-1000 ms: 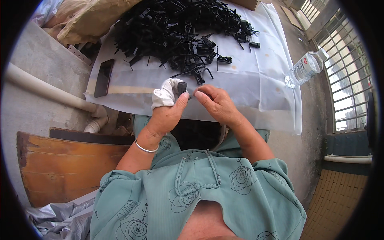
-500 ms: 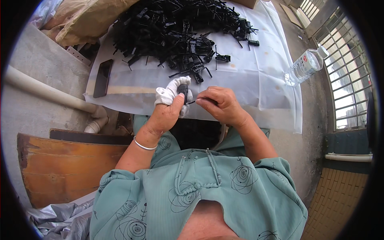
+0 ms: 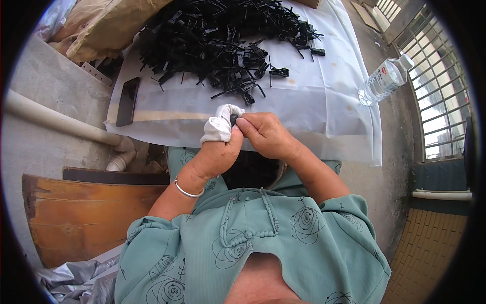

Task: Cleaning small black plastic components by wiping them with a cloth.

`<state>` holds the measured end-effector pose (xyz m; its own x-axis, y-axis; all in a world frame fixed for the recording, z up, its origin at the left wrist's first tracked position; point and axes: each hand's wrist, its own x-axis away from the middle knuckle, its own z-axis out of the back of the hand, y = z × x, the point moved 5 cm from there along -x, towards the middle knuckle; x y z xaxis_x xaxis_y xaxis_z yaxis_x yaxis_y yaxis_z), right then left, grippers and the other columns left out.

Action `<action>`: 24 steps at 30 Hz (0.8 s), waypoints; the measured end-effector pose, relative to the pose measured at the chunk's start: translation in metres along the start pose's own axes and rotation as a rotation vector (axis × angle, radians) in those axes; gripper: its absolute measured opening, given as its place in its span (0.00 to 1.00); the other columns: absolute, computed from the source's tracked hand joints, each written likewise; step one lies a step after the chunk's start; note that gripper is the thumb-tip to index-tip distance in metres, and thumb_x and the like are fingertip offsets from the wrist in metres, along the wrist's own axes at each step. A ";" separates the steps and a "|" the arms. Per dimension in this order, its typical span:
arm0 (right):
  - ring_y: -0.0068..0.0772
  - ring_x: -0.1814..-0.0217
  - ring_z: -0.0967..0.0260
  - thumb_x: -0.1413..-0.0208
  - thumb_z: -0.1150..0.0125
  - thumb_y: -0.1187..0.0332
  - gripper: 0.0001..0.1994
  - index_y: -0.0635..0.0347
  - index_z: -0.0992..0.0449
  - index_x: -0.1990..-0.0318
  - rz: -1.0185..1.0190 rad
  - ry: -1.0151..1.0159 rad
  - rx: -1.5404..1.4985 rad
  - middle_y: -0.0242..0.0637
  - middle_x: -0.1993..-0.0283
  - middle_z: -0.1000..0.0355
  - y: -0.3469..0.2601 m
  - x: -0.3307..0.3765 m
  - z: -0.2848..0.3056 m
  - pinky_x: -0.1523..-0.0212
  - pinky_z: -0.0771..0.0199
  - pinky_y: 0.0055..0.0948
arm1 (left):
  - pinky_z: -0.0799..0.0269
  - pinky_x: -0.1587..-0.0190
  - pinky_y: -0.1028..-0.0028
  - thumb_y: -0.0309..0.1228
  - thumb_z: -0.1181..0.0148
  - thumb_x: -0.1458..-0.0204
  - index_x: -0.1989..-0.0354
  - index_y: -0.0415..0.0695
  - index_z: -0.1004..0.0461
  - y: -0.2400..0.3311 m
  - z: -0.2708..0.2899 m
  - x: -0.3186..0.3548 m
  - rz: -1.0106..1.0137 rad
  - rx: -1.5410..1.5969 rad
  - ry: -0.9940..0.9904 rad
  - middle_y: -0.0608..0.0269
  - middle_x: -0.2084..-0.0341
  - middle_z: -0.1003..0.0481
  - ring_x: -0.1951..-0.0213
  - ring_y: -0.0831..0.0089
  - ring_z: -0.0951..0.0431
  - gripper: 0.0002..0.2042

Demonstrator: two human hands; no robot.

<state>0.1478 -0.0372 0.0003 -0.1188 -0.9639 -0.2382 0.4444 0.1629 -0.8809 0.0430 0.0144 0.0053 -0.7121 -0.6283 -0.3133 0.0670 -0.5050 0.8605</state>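
Partly covered by a white cloth glove, my left hand (image 3: 221, 144) is closed around a small black plastic part (image 3: 234, 119). My right hand (image 3: 268, 134) presses against the same part from the right, its fingers curled and pinched together. Most of the part is hidden between the hands, so what exactly the right fingers grip does not show. Just beyond lies a big heap of similar black plastic parts (image 3: 223, 45) with thin stems, heaped on a table under white sheeting (image 3: 314, 109).
On the left of the sheeting lies a dark phone (image 3: 128, 102). A clear water bottle (image 3: 383, 81) stands near the right edge. Brown wrapping (image 3: 109, 30) bulges at the far left. A wooden board (image 3: 91, 215) and a pale pipe (image 3: 63, 117) are beside my left arm.
My right hand has moved left and come up against my left hand. The black part, plainly visible before with a thin stem between the hands, is now mostly covered.
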 end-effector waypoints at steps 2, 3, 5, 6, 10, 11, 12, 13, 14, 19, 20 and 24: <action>0.33 0.80 0.44 0.43 0.51 0.68 0.12 0.66 0.31 0.74 -0.024 -0.002 0.026 0.43 0.79 0.35 0.000 -0.001 -0.005 0.75 0.38 0.30 | 0.34 0.64 0.74 0.22 0.57 0.52 0.59 0.36 0.38 0.003 0.001 0.001 -0.017 0.010 0.028 0.56 0.72 0.32 0.70 0.70 0.32 0.11; 0.41 0.79 0.42 0.43 0.51 0.67 0.13 0.67 0.32 0.75 -0.023 0.032 -0.007 0.46 0.79 0.35 -0.002 -0.001 -0.005 0.75 0.38 0.33 | 0.34 0.64 0.73 0.22 0.57 0.52 0.60 0.36 0.38 0.005 0.002 0.001 -0.033 0.019 0.056 0.53 0.73 0.32 0.70 0.68 0.32 0.10; 0.48 0.79 0.39 0.44 0.50 0.65 0.14 0.67 0.32 0.76 -0.025 0.071 -0.040 0.50 0.80 0.35 0.001 0.000 -0.003 0.74 0.37 0.37 | 0.33 0.62 0.73 0.23 0.55 0.52 0.58 0.35 0.37 0.007 0.005 0.002 0.102 0.033 -0.040 0.52 0.70 0.31 0.68 0.65 0.31 0.11; 0.40 0.80 0.42 0.43 0.50 0.66 0.14 0.67 0.33 0.76 -0.045 0.022 -0.085 0.47 0.80 0.35 0.009 0.001 -0.001 0.75 0.38 0.33 | 0.33 0.60 0.72 0.24 0.53 0.51 0.57 0.34 0.36 0.003 0.005 0.003 0.238 0.045 -0.133 0.50 0.68 0.30 0.65 0.62 0.29 0.13; 0.38 0.77 0.35 0.46 0.47 0.64 0.11 0.63 0.31 0.73 -0.107 0.202 0.446 0.42 0.76 0.32 0.036 -0.012 0.039 0.74 0.34 0.32 | 0.33 0.52 0.74 0.28 0.45 0.49 0.48 0.34 0.35 0.005 0.015 -0.003 -0.192 -0.412 -0.189 0.48 0.55 0.30 0.54 0.63 0.28 0.20; 0.41 0.75 0.31 0.47 0.46 0.64 0.09 0.61 0.31 0.71 -0.053 0.416 0.729 0.41 0.75 0.31 0.037 -0.013 0.049 0.74 0.32 0.34 | 0.33 0.52 0.74 0.28 0.45 0.49 0.48 0.34 0.35 0.004 0.014 -0.003 -0.193 -0.413 -0.191 0.48 0.55 0.30 0.54 0.63 0.28 0.20; 0.41 0.75 0.31 0.47 0.46 0.64 0.09 0.61 0.31 0.71 -0.054 0.418 0.729 0.41 0.75 0.31 0.042 -0.016 0.048 0.74 0.32 0.34 | 0.32 0.53 0.74 0.27 0.46 0.49 0.50 0.34 0.34 0.001 0.015 -0.004 -0.135 -0.349 -0.148 0.49 0.55 0.29 0.55 0.64 0.27 0.18; 0.44 0.73 0.31 0.48 0.45 0.64 0.08 0.61 0.31 0.70 -0.093 0.348 0.807 0.42 0.74 0.30 0.047 -0.022 0.045 0.73 0.32 0.36 | 0.31 0.54 0.73 0.26 0.46 0.49 0.51 0.33 0.33 -0.004 0.016 -0.005 -0.077 -0.285 -0.101 0.50 0.56 0.29 0.56 0.65 0.27 0.17; 0.47 0.71 0.31 0.49 0.45 0.65 0.08 0.60 0.31 0.68 -0.132 0.277 0.884 0.43 0.73 0.30 0.051 -0.025 0.042 0.73 0.32 0.39 | 0.33 0.52 0.69 0.24 0.46 0.52 0.56 0.35 0.29 -0.007 0.016 -0.005 0.004 -0.180 -0.040 0.48 0.58 0.29 0.55 0.58 0.29 0.14; 0.47 0.76 0.34 0.51 0.45 0.70 0.06 0.63 0.31 0.70 0.020 0.442 0.621 0.43 0.76 0.32 0.025 -0.001 0.066 0.74 0.34 0.38 | 0.32 0.52 0.72 0.19 0.43 0.55 0.55 0.37 0.28 0.008 0.026 -0.013 -0.225 -0.294 0.058 0.52 0.55 0.30 0.56 0.62 0.28 0.16; 0.47 0.77 0.35 0.51 0.45 0.72 0.05 0.64 0.32 0.70 0.069 0.434 0.481 0.44 0.77 0.33 0.015 0.002 0.069 0.75 0.35 0.36 | 0.33 0.51 0.71 0.17 0.42 0.57 0.56 0.38 0.28 0.021 0.025 -0.016 -0.330 -0.409 0.026 0.52 0.54 0.30 0.56 0.60 0.28 0.17; 0.45 0.78 0.39 0.51 0.45 0.72 0.06 0.66 0.33 0.73 0.073 -0.024 0.278 0.46 0.80 0.36 -0.004 0.003 0.053 0.75 0.39 0.33 | 0.30 0.61 0.66 0.19 0.40 0.63 0.65 0.38 0.27 0.057 0.022 -0.018 -0.482 -0.307 -0.087 0.49 0.65 0.27 0.65 0.53 0.27 0.12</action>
<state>0.1930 -0.0516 0.0254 -0.0580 -0.9572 -0.2836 0.6775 0.1710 -0.7154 0.0443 0.0103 0.0692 -0.7662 -0.2405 -0.5959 -0.0886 -0.8789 0.4687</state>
